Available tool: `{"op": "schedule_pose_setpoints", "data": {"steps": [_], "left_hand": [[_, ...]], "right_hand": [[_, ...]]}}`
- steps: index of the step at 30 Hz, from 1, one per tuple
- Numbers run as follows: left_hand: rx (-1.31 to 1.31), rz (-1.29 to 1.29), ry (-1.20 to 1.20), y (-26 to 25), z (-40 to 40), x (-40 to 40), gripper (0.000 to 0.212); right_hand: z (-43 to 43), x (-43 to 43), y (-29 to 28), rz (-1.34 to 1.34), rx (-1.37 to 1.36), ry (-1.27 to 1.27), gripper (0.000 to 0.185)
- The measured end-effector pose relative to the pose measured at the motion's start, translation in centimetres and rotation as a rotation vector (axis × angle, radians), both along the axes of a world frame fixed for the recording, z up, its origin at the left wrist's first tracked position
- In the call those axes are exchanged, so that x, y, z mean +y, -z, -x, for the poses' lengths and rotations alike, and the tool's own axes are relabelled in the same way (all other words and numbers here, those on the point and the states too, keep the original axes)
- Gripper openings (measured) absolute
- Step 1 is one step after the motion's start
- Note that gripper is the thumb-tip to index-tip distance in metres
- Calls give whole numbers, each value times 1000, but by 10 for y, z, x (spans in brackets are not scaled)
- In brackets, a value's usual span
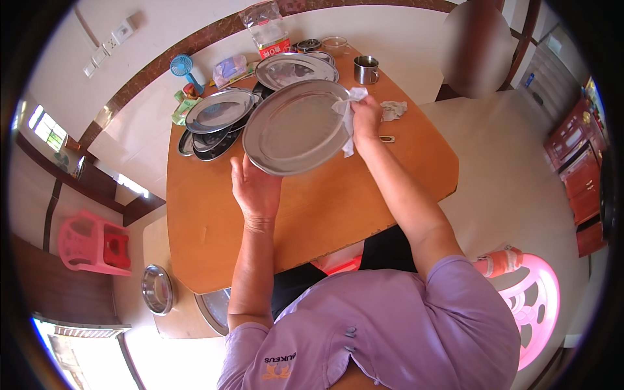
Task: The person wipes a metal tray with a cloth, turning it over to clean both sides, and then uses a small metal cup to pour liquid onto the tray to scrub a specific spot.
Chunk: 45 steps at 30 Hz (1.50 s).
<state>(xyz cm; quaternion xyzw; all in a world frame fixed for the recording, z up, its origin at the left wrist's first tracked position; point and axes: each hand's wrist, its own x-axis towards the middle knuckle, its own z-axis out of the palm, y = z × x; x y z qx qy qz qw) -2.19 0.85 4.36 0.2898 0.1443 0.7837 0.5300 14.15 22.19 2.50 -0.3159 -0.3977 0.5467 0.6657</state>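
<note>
An oval metal platter (297, 129) is held up above the wooden table (331, 200), tilted with its broad face towards me. My left hand (257, 187) supports its near left edge from below; the fingers behind it are hidden and the thumb stands out to the side. At the platter's right rim, my right hand (367, 117) grips a thin white wipe (347, 112), which is pressed over the edge and hangs down. Behind the platter lies another oval metal platter (297, 70). More shiny platters (222, 111) are stacked at the left.
Along the back stand a blue handheld fan (182, 66), a clear plastic packet (265, 31) and a glass bowl (334, 45). A steel mug (366, 70) and a crumpled wipe (394, 110) are on the right. A steel basin (157, 289) sits left; a pink plastic chair (534, 312) stands right.
</note>
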Motion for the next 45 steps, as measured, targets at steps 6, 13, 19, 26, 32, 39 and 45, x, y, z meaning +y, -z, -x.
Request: {"op": "schedule_pose_setpoints", "data": {"steps": [6, 13, 19, 26, 32, 39, 45], "left_hand": [[417, 251, -332, 18, -45, 3, 52], [148, 363, -511, 0, -29, 12, 52], [425, 460, -270, -31, -9, 1, 61], [362, 510, -105, -64, 32, 47, 49], [381, 259, -488, -22, -56, 50, 68], [373, 303, -439, -24, -25, 55, 56], [432, 415, -267, -15, -12, 39, 56]], "right_hand": [[14, -25, 12, 67, 204, -183, 33], [23, -50, 13, 144, 133, -546, 49], [5, -29, 3, -146, -44, -394, 40], [2, -42, -10, -108, -45, -492, 35], [14, -47, -6, 17, 194, -400, 56], [6, -54, -14, 18, 112, -511, 57], [3, -37, -5, -56, 140, -411, 34]]}}
